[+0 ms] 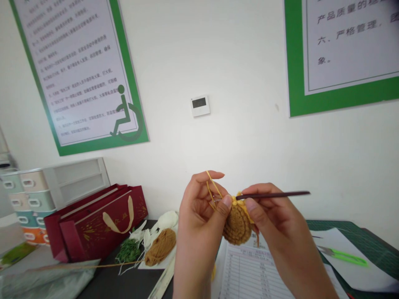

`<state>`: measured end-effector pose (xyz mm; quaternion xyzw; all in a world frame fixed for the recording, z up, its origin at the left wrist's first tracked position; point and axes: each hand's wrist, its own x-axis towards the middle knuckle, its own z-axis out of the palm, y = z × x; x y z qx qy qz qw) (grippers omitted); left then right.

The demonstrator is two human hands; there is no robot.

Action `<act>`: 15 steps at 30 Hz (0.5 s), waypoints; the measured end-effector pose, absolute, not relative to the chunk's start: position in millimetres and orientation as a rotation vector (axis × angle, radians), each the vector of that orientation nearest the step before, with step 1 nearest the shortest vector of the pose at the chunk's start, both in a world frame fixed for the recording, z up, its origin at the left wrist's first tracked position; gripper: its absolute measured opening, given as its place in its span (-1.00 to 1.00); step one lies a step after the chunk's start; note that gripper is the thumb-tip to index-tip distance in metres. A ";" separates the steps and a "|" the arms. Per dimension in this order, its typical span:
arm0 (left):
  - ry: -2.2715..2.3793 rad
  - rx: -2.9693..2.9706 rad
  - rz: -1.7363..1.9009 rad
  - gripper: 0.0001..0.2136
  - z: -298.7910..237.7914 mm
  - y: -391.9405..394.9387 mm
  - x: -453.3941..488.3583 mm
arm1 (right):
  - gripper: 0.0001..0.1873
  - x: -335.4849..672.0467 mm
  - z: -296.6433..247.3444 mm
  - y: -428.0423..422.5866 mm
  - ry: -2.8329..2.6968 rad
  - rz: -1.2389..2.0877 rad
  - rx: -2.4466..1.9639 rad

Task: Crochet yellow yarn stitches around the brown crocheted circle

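Note:
My left hand is raised in front of the wall, fingers closed, pinching a round mustard-yellow crochet piece. A yellow yarn strand is looped over its index finger. My right hand is closed on a dark brown crochet hook, held level with its tip in the top edge of the crochet piece. Both hands meet at the piece, above a printed sheet of paper.
A tan yarn ball, white and green yarn scraps and red gift bags lie on the dark table at left. Small drawer units stand far left. Green-handled snips rest on paper at right. Green-framed posters hang on the wall.

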<state>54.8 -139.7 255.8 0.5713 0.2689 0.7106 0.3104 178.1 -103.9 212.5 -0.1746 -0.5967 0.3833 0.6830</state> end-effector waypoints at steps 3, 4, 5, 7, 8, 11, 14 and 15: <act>0.671 1.514 1.794 -0.75 254.2 -138.9 51.9 | -0.93 179.5 212.4 -102.9 -1.316 0.757 -0.397; 0.654 1.508 1.768 -0.75 253.5 -138.6 50.9 | -0.93 179.4 212.8 -102.9 -1.298 0.748 -0.397; 0.635 1.498 1.734 -0.73 252.9 -138.3 50.0 | -0.93 179.1 213.4 -103.0 -1.272 0.747 -0.399; 0.598 1.464 1.642 -0.63 252.1 -137.9 48.5 | -0.92 178.0 215.2 -103.1 -1.221 0.749 -0.402; 0.576 1.444 1.600 -0.57 252.0 -137.8 48.1 | -0.92 177.4 216.2 -103.3 -1.206 0.749 -0.400; 0.505 1.386 1.540 -0.47 252.6 -137.2 48.1 | -0.90 176.5 217.8 -103.9 -1.198 0.738 -0.389; 0.456 1.353 1.538 -0.48 253.7 -137.0 49.4 | -0.87 176.6 216.3 -104.3 -1.165 0.766 -0.375; 0.449 1.342 1.540 -0.48 253.9 -137.1 49.8 | -0.86 176.4 215.3 -104.3 -1.148 0.805 -0.370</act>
